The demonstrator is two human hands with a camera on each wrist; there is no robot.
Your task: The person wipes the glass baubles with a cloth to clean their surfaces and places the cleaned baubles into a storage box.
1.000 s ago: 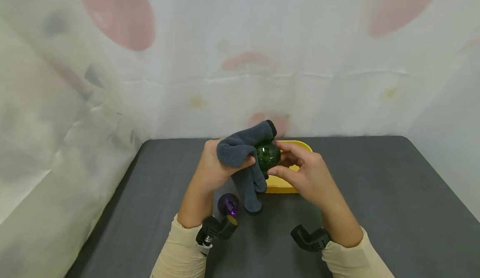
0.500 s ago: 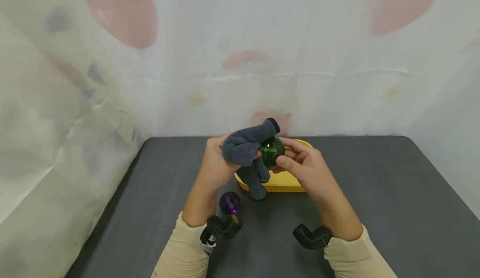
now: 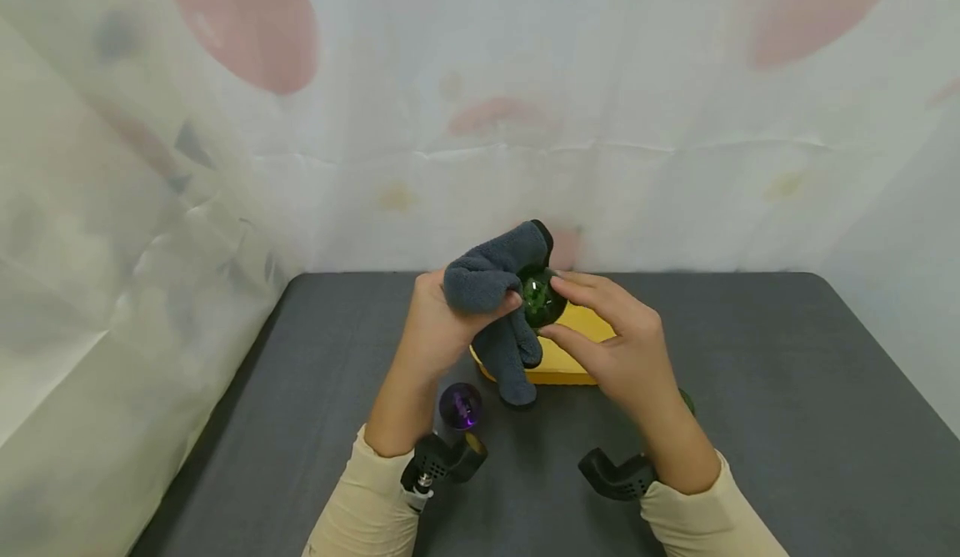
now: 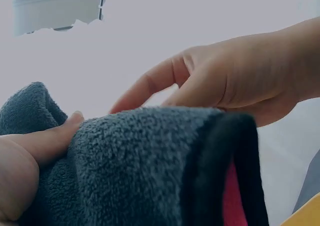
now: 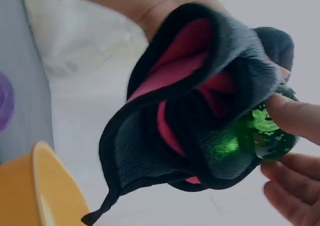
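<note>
Nearest the camera, two cream sleeves with black wrist mounts, and between them on the dark grey tabletop (image 3: 750,390) sits a small glossy purple ball (image 3: 460,405), untouched, just below the left wrist. Up from there, the left hand (image 3: 435,332) is bunched tight around a dark grey fleece cloth with a pink inner face (image 3: 491,286), thumb clamped over the fold, loose end dangling down. Pressed against that cloth, on its right side, is the shiny green glass ball (image 3: 538,300), raised above the table, and the right hand (image 3: 618,344) pinches it from the right, fingertips above and thumb below. So ball lies between the hands, cloth to its left. Behind and beneath, a yellow oval dish (image 3: 570,357) rests on the table, largely covered by cloth and fingers. Something green peeks out past the right wrist, too hidden to identify.
</note>
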